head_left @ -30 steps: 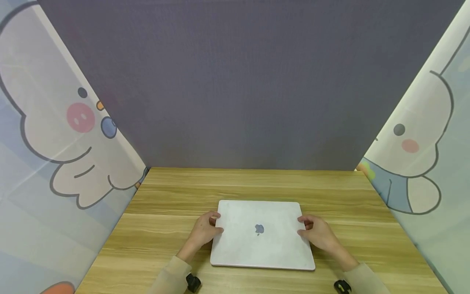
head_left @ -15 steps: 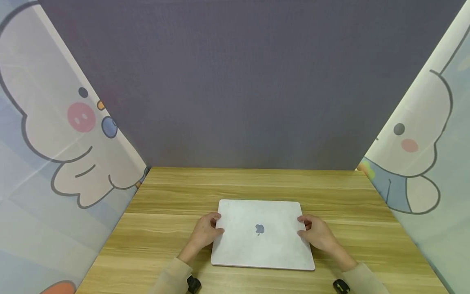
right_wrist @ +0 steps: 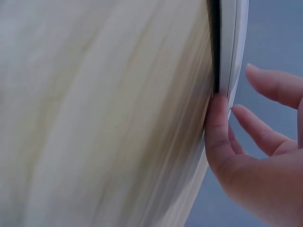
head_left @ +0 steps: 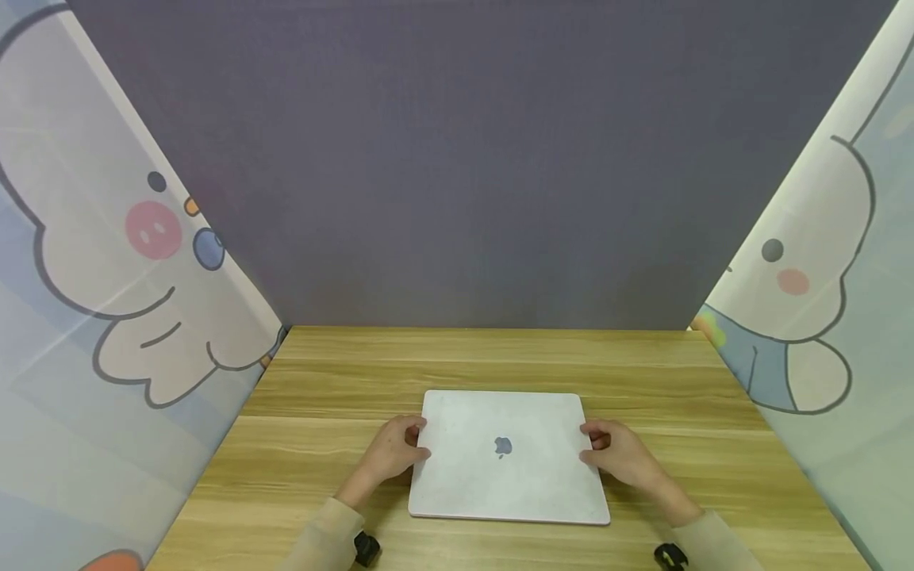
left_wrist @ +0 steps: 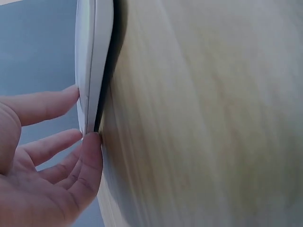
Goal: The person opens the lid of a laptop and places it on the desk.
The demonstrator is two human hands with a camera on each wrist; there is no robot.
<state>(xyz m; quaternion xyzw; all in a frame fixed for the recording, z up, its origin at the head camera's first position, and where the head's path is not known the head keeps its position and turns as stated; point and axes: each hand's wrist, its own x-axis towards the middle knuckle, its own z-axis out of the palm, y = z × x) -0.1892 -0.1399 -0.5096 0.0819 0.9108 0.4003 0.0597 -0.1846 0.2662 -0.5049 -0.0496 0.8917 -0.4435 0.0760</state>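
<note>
While it is closed, the silver laptop (head_left: 510, 488) shows a grey-blue logo (head_left: 503, 446).

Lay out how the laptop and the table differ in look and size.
Color: the laptop is pale silver, while the table is yellow-brown.
Surface: the laptop's lid is plain but for a dark logo; the table is streaked with wood grain.
Size: the laptop is much smaller; the table extends past it on every side.
Shared: both have broad, flat tops.
</note>
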